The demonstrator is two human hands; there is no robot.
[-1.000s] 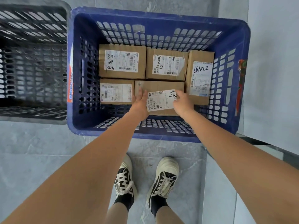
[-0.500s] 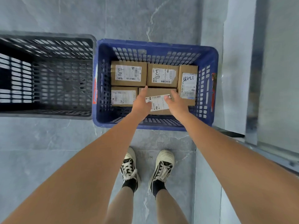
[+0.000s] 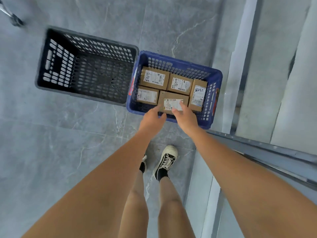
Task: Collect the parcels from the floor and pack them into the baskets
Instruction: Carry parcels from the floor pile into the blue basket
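A blue perforated basket (image 3: 217, 79) stands on the grey tile floor and holds several brown cardboard parcels with white labels, laid flat side by side. The front middle parcel (image 3: 171, 98) lies in the basket just beyond my fingertips. My left hand (image 3: 151, 119) hovers over the basket's near rim with fingers loosely extended and holds nothing. My right hand (image 3: 186, 117) is beside it, fingers relaxed over the parcel's label, gripping nothing. A black perforated basket (image 3: 56, 66) stands against the blue one's left side with nothing visible inside.
A grey metal rail (image 3: 257, 152) runs diagonally at the right, beside a pale wall panel (image 3: 291, 83). My shoes (image 3: 165, 162) stand just in front of the blue basket. A metal leg (image 3: 12, 18) shows at the top left.
Both hands have let go of the front middle parcel and drawn back up to the basket's near rim. The view has risen and pulled away, so both baskets look smaller.
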